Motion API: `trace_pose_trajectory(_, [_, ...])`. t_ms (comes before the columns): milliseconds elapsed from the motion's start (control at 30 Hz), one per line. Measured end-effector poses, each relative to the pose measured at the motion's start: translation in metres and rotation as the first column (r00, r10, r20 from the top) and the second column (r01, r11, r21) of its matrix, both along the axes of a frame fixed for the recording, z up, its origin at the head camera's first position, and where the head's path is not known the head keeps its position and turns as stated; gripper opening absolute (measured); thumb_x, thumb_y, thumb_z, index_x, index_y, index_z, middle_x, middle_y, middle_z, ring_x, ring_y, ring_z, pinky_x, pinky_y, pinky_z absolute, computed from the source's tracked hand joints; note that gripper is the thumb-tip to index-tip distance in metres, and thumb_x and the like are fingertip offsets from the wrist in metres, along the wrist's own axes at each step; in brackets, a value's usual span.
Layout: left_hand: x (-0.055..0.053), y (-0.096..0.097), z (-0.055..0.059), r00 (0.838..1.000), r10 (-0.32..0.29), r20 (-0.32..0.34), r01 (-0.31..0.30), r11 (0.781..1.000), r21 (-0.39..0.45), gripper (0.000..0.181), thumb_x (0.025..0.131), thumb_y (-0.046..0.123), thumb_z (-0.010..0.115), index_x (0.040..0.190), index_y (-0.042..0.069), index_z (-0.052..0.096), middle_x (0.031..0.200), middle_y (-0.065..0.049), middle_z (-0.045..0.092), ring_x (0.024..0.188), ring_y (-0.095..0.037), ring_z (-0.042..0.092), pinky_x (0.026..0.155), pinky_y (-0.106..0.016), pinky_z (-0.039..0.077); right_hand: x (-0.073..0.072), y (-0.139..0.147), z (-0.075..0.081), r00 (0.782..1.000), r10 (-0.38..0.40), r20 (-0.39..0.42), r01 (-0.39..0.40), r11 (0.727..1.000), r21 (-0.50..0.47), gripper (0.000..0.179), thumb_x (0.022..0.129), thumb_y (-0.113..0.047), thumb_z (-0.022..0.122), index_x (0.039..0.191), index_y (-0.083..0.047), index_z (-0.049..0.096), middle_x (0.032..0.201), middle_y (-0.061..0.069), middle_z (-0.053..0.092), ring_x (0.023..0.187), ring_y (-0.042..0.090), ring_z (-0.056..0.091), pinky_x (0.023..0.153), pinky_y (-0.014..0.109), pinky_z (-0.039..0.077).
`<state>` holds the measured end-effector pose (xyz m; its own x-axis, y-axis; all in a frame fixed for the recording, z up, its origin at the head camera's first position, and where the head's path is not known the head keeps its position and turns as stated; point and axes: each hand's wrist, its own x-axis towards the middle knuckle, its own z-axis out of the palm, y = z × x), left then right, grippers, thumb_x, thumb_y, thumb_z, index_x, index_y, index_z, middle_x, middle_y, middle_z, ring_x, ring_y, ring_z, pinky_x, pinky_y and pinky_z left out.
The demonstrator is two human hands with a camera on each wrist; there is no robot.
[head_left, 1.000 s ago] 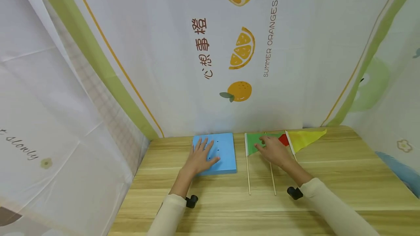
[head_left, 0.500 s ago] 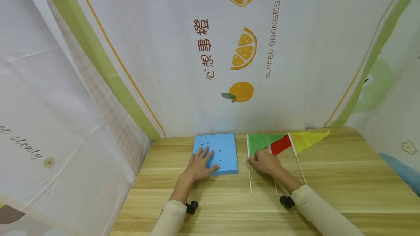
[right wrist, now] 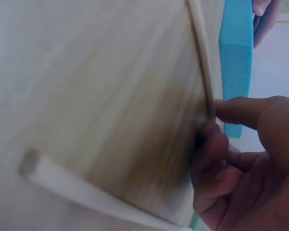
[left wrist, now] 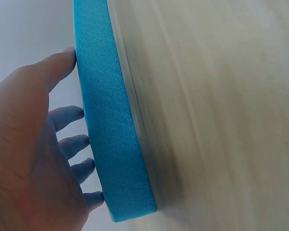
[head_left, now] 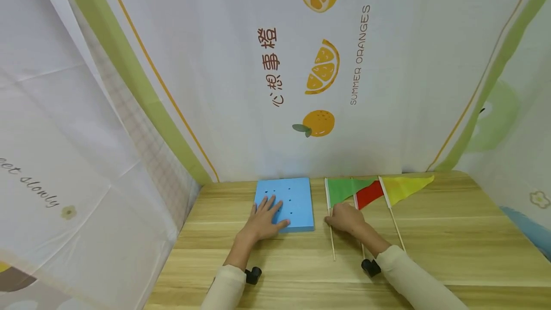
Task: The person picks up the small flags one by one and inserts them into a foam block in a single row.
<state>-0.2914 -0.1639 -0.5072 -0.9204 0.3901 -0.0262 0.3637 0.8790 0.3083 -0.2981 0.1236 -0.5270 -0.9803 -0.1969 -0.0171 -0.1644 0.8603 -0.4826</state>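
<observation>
My left hand (head_left: 263, 223) rests with spread fingers on a blue foam block (head_left: 302, 204) that has small holes in its top. In the left wrist view, its fingertips touch the face of the block (left wrist: 108, 115). My right hand (head_left: 347, 219) pinches the thin wooden stick of a green pennant flag (head_left: 340, 190) just below the cloth. The right wrist view shows thumb and curled fingers at that stick (right wrist: 202, 57), which lies low along the table. A red flag (head_left: 369, 196) lies beside it, its stick partly hidden under my right hand and forearm.
A yellow pennant flag (head_left: 406, 188) lies to the right of the red one. Wood-patterned tabletop (head_left: 456, 233) surrounds the block and flags. A printed white curtain (head_left: 236, 123) hangs right behind the table's far edge.
My right hand has moved left and nearer from over the green and red flags to the green flag's stick, now pinching it. My left hand has slid slightly nearer on the block.
</observation>
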Motion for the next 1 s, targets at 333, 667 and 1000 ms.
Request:
trace_pose_trajectory(333, [-0.001, -0.002, -0.001, 1.000, -0.018, 0.023, 0.017, 1.000, 0.017, 0.076, 0.095, 0.061, 0.047, 0.155, 0.016, 0.031, 0.165, -0.011, 0.016, 0.153, -0.036, 0.008, 0.122, -0.060, 0.009, 0.004, 0.007, 0.005, 0.995, -0.026, 0.094, 0.037, 0.992, -0.119, 0.037, 0.083, -0.011, 0.062, 0.047, -0.009, 0.056, 0.041, -0.001, 0.048, 0.038, 0.013, 0.048, 0.039, 0.024, 0.035])
trace_pose_trajectory(667, [-0.002, -0.004, 0.004, 1.000, -0.002, 0.023, 0.001, 1.000, 0.029, 0.074, 0.096, 0.058, 0.050, 0.154, 0.016, 0.034, 0.165, -0.011, 0.017, 0.153, -0.037, 0.009, 0.120, -0.064, 0.008, -0.003, 0.011, 0.013, 0.980, 0.008, 0.200, 0.052, 0.954, -0.294, 0.029, 0.082, -0.006, 0.061, 0.053, -0.002, 0.062, 0.045, 0.006, 0.057, 0.035, 0.013, 0.056, 0.041, 0.025, 0.049])
trace_pose_trajectory(1000, [-0.005, -0.002, 0.002, 1.000, -0.013, 0.028, 0.012, 0.999, 0.032, 0.075, 0.095, 0.058, 0.051, 0.154, 0.016, 0.033, 0.165, -0.010, 0.017, 0.153, -0.036, 0.010, 0.120, -0.064, 0.008, -0.005, 0.013, 0.013, 0.971, -0.009, 0.239, 0.101, 0.922, -0.375, 0.026, 0.084, -0.004, 0.060, 0.059, -0.001, 0.060, 0.051, 0.008, 0.056, 0.043, 0.017, 0.060, 0.047, 0.028, 0.053])
